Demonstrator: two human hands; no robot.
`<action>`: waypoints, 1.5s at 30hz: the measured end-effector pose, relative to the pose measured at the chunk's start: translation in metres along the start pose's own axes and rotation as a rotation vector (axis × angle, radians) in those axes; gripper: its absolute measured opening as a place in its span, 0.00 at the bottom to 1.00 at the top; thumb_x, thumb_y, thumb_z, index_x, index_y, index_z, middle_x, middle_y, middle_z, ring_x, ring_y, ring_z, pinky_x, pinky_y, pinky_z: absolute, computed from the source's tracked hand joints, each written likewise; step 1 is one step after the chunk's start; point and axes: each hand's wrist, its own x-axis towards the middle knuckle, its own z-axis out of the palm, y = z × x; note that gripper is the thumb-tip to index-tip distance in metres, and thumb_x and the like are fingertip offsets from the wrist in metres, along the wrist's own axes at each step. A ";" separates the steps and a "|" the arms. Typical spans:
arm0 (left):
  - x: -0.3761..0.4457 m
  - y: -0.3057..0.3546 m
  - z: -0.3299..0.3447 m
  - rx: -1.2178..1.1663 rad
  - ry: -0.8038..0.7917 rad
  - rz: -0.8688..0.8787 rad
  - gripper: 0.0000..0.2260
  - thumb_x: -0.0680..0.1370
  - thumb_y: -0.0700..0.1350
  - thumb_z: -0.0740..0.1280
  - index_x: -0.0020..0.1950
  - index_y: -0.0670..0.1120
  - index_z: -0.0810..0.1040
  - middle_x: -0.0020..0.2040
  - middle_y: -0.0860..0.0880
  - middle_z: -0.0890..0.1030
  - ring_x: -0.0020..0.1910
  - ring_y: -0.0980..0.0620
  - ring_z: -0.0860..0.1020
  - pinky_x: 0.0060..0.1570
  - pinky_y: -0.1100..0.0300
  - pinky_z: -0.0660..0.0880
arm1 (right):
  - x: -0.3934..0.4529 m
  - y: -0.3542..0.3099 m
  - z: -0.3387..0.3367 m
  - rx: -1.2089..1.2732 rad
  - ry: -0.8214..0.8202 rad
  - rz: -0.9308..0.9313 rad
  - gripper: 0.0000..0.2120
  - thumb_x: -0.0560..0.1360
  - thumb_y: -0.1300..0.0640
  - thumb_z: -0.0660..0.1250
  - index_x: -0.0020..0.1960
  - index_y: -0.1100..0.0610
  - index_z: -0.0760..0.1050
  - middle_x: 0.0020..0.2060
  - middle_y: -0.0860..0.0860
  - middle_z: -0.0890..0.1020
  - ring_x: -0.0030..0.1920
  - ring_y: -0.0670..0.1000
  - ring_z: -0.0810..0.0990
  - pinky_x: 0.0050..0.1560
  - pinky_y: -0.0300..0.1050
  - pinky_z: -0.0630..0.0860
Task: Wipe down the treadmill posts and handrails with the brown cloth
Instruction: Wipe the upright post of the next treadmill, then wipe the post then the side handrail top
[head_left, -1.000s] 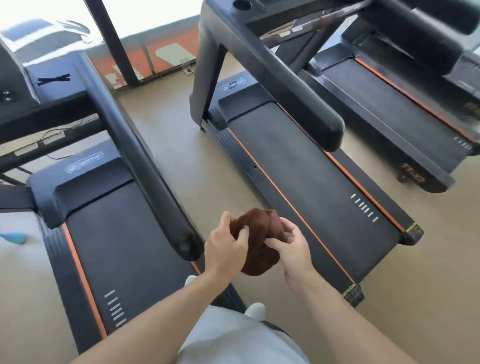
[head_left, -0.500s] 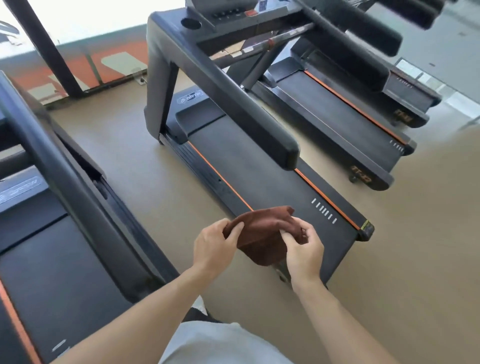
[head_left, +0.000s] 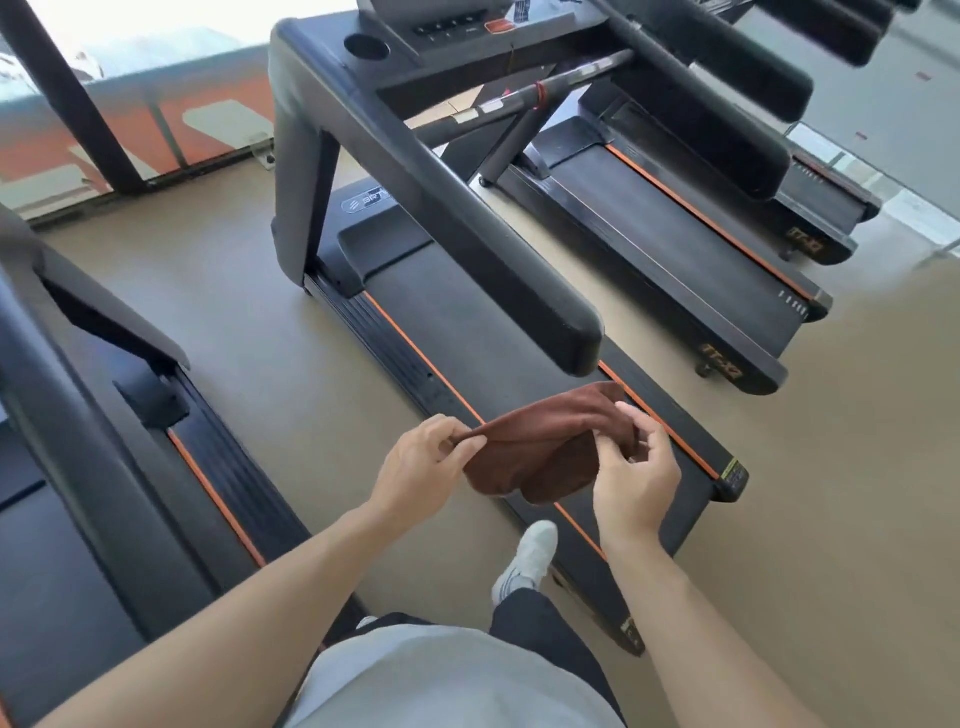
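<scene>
The brown cloth (head_left: 540, 452) hangs stretched between both hands, in front of my waist and over the rear end of the middle treadmill's belt. My left hand (head_left: 421, 470) pinches its left edge. My right hand (head_left: 636, 467) grips its right side with the fingers curled into the fabric. The middle treadmill's long black handrail (head_left: 467, 228) slopes down toward me and ends just above the cloth, apart from it. Its black post (head_left: 301, 197) stands at the far end on the left. The handrail (head_left: 78, 415) of the treadmill to my left runs along the left edge.
Two more treadmills (head_left: 675, 228) stand in a row to the right, with black belts and orange stripes. Tan floor (head_left: 249, 338) separates the machines. A console with a cup holder (head_left: 366, 48) tops the middle treadmill. My white shoe (head_left: 527, 558) steps beside its deck.
The view has swung right and moved toward the middle treadmill. My hands have pulled the bunched cloth apart into a wider, flatter shape.
</scene>
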 end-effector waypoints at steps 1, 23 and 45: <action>0.010 0.008 0.002 -0.036 0.025 0.025 0.08 0.80 0.54 0.70 0.43 0.54 0.80 0.43 0.58 0.80 0.43 0.57 0.78 0.48 0.52 0.77 | 0.015 -0.002 0.002 0.000 0.018 -0.038 0.15 0.76 0.64 0.74 0.56 0.47 0.81 0.54 0.48 0.85 0.55 0.46 0.83 0.61 0.48 0.79; 0.268 0.117 0.160 -0.920 0.763 -0.649 0.21 0.86 0.59 0.51 0.80 0.65 0.59 0.78 0.63 0.65 0.76 0.61 0.65 0.79 0.54 0.59 | 0.311 0.015 0.186 -0.250 -1.471 0.228 0.31 0.82 0.39 0.61 0.81 0.33 0.52 0.76 0.34 0.67 0.73 0.38 0.69 0.77 0.46 0.64; 0.462 0.036 -0.051 -0.679 0.871 -0.447 0.30 0.81 0.59 0.51 0.82 0.52 0.60 0.80 0.55 0.64 0.78 0.58 0.62 0.80 0.54 0.53 | 0.330 -0.083 0.447 -0.423 -1.367 0.251 0.41 0.75 0.23 0.53 0.78 0.48 0.67 0.69 0.52 0.79 0.67 0.57 0.77 0.71 0.60 0.73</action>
